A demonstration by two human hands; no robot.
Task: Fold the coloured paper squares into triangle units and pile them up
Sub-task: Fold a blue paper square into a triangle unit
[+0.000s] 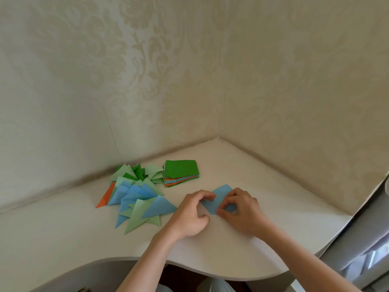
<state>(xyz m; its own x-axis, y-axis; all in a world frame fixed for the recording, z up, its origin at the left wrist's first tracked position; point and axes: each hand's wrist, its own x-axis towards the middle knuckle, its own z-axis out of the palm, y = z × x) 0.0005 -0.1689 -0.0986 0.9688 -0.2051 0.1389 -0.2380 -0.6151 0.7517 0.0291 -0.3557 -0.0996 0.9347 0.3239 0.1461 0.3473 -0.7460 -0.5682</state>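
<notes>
Two bare forearms enter from the bottom edge, with no sleeve showing on either up to where the picture cuts them off. The left hand (190, 216) and the right hand (242, 211) wear no rings, no watch, no bracelet and no glove as far as the view shows. The fingers (207, 194) are slim, with short nails that are hard to make out at this size. At the bottom edge between the forearms, a patch of pale, faintly striped fabric (221, 286) shows, apparently clothing on the person's lap; its cut cannot be told.
</notes>
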